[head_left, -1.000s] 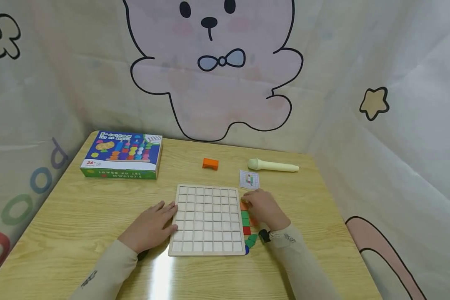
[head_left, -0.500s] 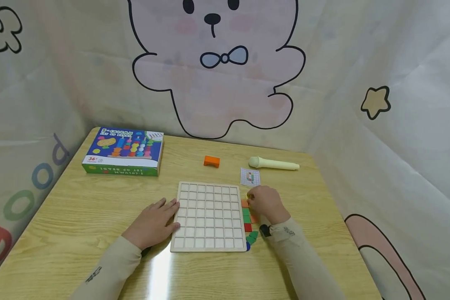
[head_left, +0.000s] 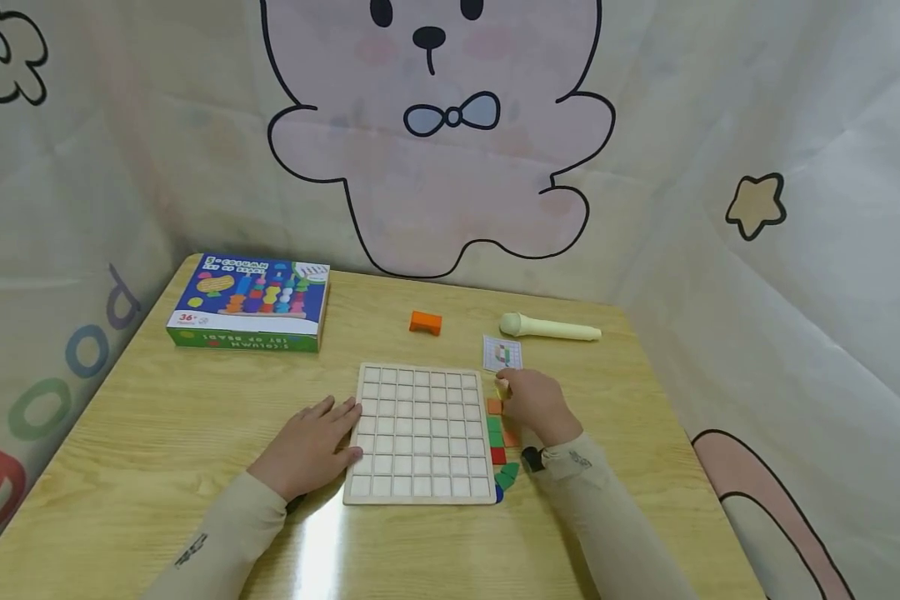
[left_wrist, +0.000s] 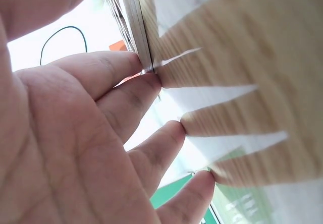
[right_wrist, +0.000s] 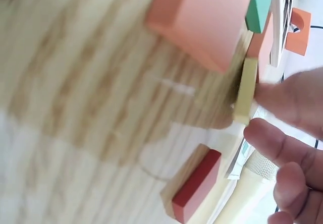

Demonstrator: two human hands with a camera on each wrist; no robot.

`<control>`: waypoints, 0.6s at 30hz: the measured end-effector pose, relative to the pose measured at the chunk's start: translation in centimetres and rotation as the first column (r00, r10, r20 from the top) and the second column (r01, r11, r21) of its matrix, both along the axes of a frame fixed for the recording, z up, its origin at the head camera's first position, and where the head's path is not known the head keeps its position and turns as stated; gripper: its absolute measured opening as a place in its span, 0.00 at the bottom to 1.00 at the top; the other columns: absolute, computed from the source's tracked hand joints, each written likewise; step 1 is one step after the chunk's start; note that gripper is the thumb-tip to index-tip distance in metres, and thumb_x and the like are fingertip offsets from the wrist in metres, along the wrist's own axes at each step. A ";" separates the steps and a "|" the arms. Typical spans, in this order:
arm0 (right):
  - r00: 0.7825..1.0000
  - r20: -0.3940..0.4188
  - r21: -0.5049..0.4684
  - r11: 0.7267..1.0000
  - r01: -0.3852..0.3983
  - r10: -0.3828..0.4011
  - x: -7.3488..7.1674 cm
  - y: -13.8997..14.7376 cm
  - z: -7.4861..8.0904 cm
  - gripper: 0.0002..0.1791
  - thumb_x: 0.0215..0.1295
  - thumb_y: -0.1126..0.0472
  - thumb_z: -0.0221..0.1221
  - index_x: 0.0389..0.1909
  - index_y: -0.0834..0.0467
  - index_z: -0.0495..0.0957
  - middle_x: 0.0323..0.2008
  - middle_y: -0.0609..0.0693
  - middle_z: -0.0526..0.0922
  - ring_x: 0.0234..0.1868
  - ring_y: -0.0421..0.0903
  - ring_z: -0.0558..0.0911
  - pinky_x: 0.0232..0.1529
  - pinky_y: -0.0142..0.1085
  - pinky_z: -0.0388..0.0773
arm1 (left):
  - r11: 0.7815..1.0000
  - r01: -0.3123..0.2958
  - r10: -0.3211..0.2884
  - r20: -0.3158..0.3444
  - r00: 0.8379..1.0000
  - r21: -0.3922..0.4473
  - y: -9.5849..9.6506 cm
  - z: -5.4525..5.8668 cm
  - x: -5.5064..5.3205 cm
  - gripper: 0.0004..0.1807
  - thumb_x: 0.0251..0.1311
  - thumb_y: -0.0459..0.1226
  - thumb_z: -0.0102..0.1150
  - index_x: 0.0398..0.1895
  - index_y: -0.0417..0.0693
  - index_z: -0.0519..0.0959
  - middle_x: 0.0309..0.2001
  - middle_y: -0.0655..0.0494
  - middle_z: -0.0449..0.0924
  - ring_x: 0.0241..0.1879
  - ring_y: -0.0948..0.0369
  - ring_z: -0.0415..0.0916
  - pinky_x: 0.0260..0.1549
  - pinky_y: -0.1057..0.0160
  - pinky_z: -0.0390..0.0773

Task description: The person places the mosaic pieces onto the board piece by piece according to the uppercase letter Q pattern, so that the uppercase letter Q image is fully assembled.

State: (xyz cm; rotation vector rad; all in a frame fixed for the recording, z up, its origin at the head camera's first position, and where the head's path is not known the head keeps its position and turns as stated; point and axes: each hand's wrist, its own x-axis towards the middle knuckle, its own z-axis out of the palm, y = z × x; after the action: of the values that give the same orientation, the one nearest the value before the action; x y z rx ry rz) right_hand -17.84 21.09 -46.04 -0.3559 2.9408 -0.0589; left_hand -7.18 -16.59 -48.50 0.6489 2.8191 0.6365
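My left hand [head_left: 307, 446] lies with spread, straight fingers against the left edge of a wooden grid board [head_left: 423, 433]. The left wrist view shows its fingertips on the tabletop by the board's side. Just past the board's upper right corner, my right hand [head_left: 536, 404] pinches a small yellow block [right_wrist: 246, 93] between thumb and index finger. Along the board's right edge lie an orange block [head_left: 494, 407], green blocks [head_left: 494, 432], a red block [head_left: 498, 455], dark green pieces [head_left: 507, 476] and a blue piece [head_left: 499, 494]. Another red block [right_wrist: 197, 186] shows in the right wrist view.
Behind the right hand lies a small pattern card [head_left: 502, 353], with a pale yellow toy microphone [head_left: 550, 327] beyond it. An orange arch-shaped block [head_left: 425, 322] is behind the board. A blue and green toy box [head_left: 249, 302] occupies the table's back left.
My right hand has shifted slightly right and away from me with the yellow block, off the board's edge. The left hand stays against the board. The head view has shifted a little.
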 end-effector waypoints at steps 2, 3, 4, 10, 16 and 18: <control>1.000 0.005 -0.018 1.000 0.004 -0.004 0.1 0.2 -0.1 0.19 0.70 0.61 0.67 0.60 0.53 0.87 0.36 0.47 0.88 0.33 0.46 0.81 0.31 0.44 0.81 | 1.000 0.003 -0.003 -0.003 1.000 -0.004 0.0 -0.1 0.1 0.37 0.77 0.49 0.61 0.80 0.38 0.67 0.79 0.41 0.65 0.78 0.33 0.58 0.72 0.30 0.61; 1.000 0.005 -0.023 1.000 0.001 -0.001 0.1 0.3 -0.2 0.18 0.70 0.60 0.67 0.60 0.52 0.87 0.36 0.47 0.88 0.34 0.46 0.81 0.31 0.44 0.81 | 1.000 0.003 -0.003 -0.005 1.000 -0.006 0.0 -0.1 0.1 0.37 0.77 0.50 0.61 0.80 0.38 0.68 0.79 0.41 0.65 0.77 0.33 0.58 0.72 0.31 0.61; 1.000 0.009 -0.023 1.000 -0.003 0.003 0.1 0.4 -0.2 0.17 0.71 0.60 0.66 0.59 0.52 0.88 0.37 0.47 0.88 0.34 0.46 0.82 0.31 0.43 0.81 | 1.000 0.001 -0.001 -0.006 1.000 -0.010 0.1 -0.1 0.1 0.37 0.77 0.50 0.61 0.80 0.39 0.67 0.79 0.42 0.65 0.78 0.34 0.58 0.72 0.31 0.61; 0.998 0.057 -0.010 1.000 -0.018 0.018 -0.1 0.7 0.2 0.15 0.74 0.67 0.63 0.55 0.53 0.90 0.47 0.52 0.90 0.47 0.50 0.87 0.45 0.48 0.86 | 1.000 0.001 -0.002 -0.023 1.000 -0.025 0.1 -0.2 0.0 0.37 0.77 0.50 0.61 0.80 0.39 0.67 0.79 0.42 0.66 0.77 0.34 0.59 0.72 0.32 0.62; 0.997 0.074 0.048 0.998 -0.028 0.024 -0.3 1.0 0.4 0.14 0.74 0.64 0.63 0.55 0.54 0.91 0.48 0.52 0.90 0.48 0.51 0.86 0.48 0.49 0.85 | 0.999 0.001 -0.002 -0.025 1.000 -0.033 0.1 -0.2 0.0 0.37 0.77 0.49 0.61 0.80 0.39 0.68 0.78 0.42 0.66 0.77 0.34 0.59 0.72 0.32 0.62; 0.997 0.079 0.054 0.998 -0.020 0.016 -0.4 1.1 0.4 0.14 0.74 0.63 0.63 0.55 0.55 0.91 0.51 0.53 0.90 0.51 0.52 0.86 0.51 0.50 0.85 | 0.999 0.003 -0.004 -0.025 1.000 -0.035 0.1 -0.2 0.0 0.37 0.77 0.49 0.61 0.80 0.39 0.68 0.79 0.42 0.66 0.77 0.34 0.59 0.72 0.32 0.63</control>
State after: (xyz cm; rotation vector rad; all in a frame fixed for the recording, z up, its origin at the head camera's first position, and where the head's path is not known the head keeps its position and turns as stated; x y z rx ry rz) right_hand -18.27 22.20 -45.69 -0.3633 2.8552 0.0092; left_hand -7.19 -16.53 -48.70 0.6604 2.8446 0.5811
